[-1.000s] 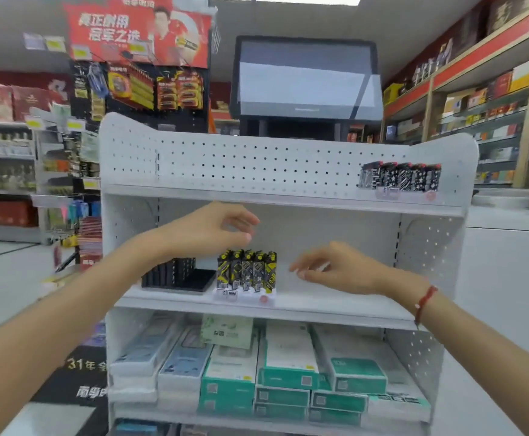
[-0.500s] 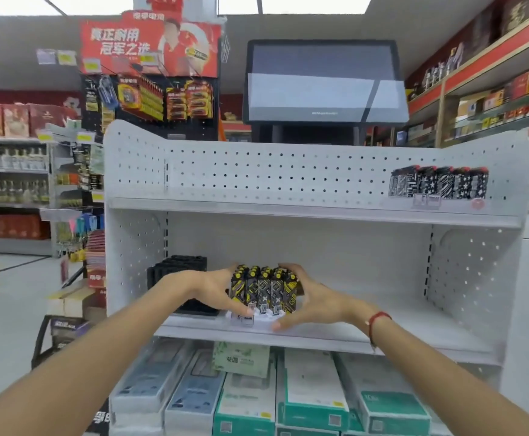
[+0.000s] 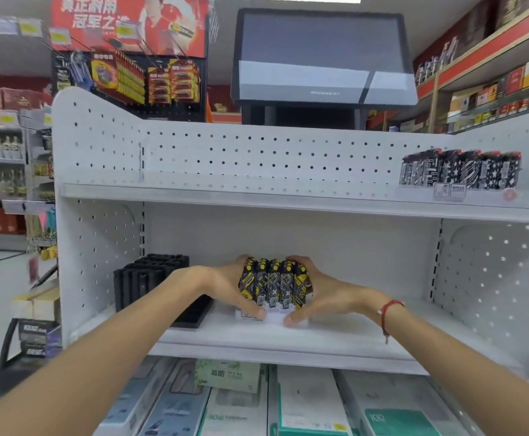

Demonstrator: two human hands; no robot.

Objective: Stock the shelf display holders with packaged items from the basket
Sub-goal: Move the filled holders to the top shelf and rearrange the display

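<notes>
A display holder full of black-and-yellow packaged items (image 3: 272, 286) stands on the white middle shelf (image 3: 335, 333). My left hand (image 3: 230, 287) grips its left side, thumb at the clear base in front. My right hand (image 3: 321, 294) grips its right side, fingers curled behind and thumb low at the front. An empty black slotted holder (image 3: 149, 278) stands to the left on the same shelf. A second filled holder with black-and-white items (image 3: 459, 169) sits at the right end of the top shelf. No basket is in view.
The white pegboard shelf unit (image 3: 99, 152) fills the view. Flat boxed goods (image 3: 304, 401) lie on the lowest shelf. A checkout monitor (image 3: 323, 58) stands behind the unit. A battery rack (image 3: 143, 73) and store shelves line the left; more shelves run along the right wall.
Both hands came down from in front of the shelf and closed around the black-and-yellow holder from either side. The camera has moved closer to the shelf.
</notes>
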